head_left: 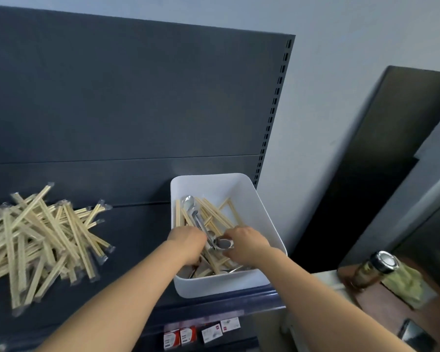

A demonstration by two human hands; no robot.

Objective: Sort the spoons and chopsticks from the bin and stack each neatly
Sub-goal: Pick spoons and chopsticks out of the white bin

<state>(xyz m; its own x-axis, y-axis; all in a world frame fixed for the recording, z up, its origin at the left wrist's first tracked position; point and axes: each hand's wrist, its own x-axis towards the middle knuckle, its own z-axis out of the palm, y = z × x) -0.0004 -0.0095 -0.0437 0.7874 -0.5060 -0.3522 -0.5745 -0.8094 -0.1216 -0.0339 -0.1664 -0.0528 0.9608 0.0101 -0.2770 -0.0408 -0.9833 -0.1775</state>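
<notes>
The white bin (pixel 252 199) sits at the right end of the shelf (pixel 137 237), with bare shelf between it and one loose pile of wrapped chopsticks (pixel 43 240) on the left. Both hands are inside the bin. The right hand (pixel 247 243) seems to pinch a spoon (pixel 223 243), one of at least two showing, and the left hand (pixel 188 243) is curled, though I cannot tell round what.

The bin (pixel 262 214) at centre is plain white. Its spoons (pixel 188 202) gleam silver among pale straw-yellow chopsticks (pixel 215 214). The chopstick pile (pixel 43 240) at left is the same yellow. The shelf panel (pixel 137 97) is slate grey and the wall (pixel 341 72) pale blue-grey. The boxes (pixel 188 335) at the bottom are red and white, and the jar (pixel 366 274) at lower right is olive-brown.
</notes>
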